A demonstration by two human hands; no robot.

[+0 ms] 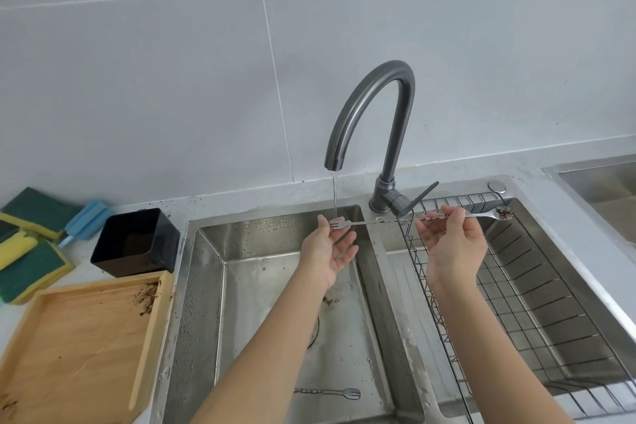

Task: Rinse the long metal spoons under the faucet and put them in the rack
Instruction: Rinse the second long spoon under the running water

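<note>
A long twisted metal spoon (385, 221) lies level over the sink divider. My right hand (451, 241) pinches its shaft. Its forked end sits in the thin water stream under the grey faucet (371, 103), just above the open palm of my left hand (330, 251). The bowl end at the right carries brown grounds and hangs over the wire rack (516, 286) in the right basin. A second long spoon (330, 392) lies on the floor of the left basin (206, 286), partly hidden by my left forearm.
A black square container (134, 241) stands left of the sink. A wooden tray (75, 348) with brown grounds lies in front of it. Green and yellow sponges (27, 251) and a blue brush (86, 220) lie at the far left. Another spoon handle (426, 385) rests along the divider.
</note>
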